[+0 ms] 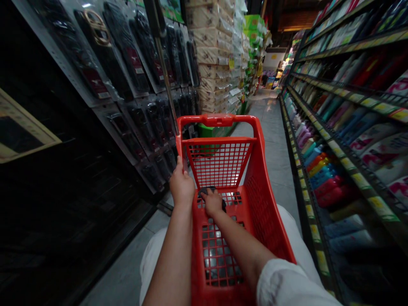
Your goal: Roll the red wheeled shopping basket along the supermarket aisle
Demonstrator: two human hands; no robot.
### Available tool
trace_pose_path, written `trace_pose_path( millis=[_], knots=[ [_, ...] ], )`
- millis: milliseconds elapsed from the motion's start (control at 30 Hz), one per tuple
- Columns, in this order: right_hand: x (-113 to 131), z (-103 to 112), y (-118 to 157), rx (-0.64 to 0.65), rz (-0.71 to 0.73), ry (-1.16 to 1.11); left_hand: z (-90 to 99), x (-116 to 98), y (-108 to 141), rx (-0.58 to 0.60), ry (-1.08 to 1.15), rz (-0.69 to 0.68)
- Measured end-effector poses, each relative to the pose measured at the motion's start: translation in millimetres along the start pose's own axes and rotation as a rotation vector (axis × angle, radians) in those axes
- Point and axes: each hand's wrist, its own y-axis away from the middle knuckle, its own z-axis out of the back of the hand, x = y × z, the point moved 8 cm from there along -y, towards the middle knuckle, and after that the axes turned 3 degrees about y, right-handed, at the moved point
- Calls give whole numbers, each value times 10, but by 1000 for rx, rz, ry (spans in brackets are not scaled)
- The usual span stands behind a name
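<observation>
While the right hand (213,203) rests on a dark item (205,190) inside the basket (261,208), the left hand (182,185) grasps its far left rim; holding that rim firmly should keep the basket steady. The right hand covers much of the item, so what it is and whether it is clasped I cannot tell. Far goods (270,79) blur.

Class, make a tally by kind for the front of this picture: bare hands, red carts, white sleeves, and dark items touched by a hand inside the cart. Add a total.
Bare hands: 2 (left hand, right hand)
Red cart: 1
White sleeve: 1
Dark item: at least 1, partly hidden by the right hand
Total: at least 5
</observation>
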Motion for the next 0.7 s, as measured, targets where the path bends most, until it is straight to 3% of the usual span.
trace_pose_path(
  millis=[133, 400, 700],
  knots=[
    [-108, 2, 8, 19, 14, 38, 42, 35, -27, -15, 54, -6],
    [-1097, 119, 176, 40, -348, 72, 40, 38, -38, 4, 56, 6],
    [-1167, 70, 210, 81, -523, 79, 6, 25, -56, 8, 65, -17]
  ],
)
